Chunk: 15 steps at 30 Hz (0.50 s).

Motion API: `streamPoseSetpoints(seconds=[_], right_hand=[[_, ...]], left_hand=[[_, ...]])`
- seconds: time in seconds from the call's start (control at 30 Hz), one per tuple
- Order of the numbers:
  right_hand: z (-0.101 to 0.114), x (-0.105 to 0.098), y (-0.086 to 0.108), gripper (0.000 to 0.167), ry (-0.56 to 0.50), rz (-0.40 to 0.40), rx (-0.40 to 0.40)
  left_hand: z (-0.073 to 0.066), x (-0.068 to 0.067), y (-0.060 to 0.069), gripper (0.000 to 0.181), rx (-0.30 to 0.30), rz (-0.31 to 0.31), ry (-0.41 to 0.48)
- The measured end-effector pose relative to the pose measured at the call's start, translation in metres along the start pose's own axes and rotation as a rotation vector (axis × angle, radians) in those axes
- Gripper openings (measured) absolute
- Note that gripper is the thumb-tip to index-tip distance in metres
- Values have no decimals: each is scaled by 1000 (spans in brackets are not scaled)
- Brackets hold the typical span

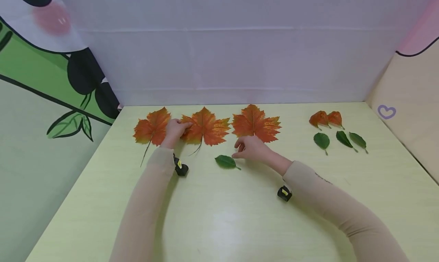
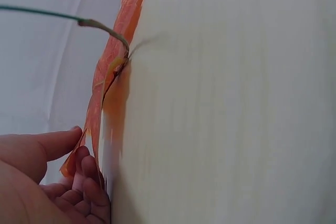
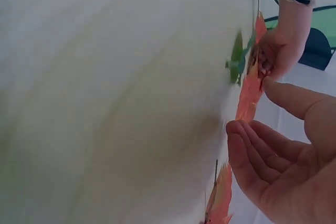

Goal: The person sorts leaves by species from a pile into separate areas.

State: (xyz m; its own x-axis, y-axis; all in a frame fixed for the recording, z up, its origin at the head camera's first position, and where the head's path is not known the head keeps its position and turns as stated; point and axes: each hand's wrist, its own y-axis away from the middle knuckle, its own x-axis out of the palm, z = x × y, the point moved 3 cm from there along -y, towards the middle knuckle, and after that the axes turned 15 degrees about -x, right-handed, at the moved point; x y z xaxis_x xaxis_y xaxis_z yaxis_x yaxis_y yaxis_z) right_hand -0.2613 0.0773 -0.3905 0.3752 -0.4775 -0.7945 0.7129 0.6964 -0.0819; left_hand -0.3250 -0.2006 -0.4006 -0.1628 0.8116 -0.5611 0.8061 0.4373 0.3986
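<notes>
Three orange maple leaves lie in a row along the table's far side in the head view. My left hand (image 1: 176,132) pinches the left edge of the middle maple leaf (image 1: 204,127) between thumb and fingers; in the left wrist view that leaf (image 2: 113,69) has its stem curving up off the table. The left maple leaf (image 1: 151,127) is just beside this hand. My right hand (image 1: 253,147) is in front of the right maple leaf (image 1: 253,121), thumb and fingers apart with nothing between them. Close to its fingertips lies a green leaf (image 1: 225,162).
Towards the right of the table (image 1: 219,224) are two small orange leaves (image 1: 319,119) above three green ones (image 1: 321,140). A pale cloth wall (image 1: 219,64) rises behind the table's far edge. Each wrist wears a small black camera (image 1: 284,193).
</notes>
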Motion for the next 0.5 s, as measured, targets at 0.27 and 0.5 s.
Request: streamPoseSetpoints(seconds=[0.27,0.5], right_hand=[[14,17,-4,44,136,73,12],[17,23,-4,33,105,74,5]], left_hand=[[2,1,-3,38,-11,-2,21],[2,1,-2,41,-5,11,25]])
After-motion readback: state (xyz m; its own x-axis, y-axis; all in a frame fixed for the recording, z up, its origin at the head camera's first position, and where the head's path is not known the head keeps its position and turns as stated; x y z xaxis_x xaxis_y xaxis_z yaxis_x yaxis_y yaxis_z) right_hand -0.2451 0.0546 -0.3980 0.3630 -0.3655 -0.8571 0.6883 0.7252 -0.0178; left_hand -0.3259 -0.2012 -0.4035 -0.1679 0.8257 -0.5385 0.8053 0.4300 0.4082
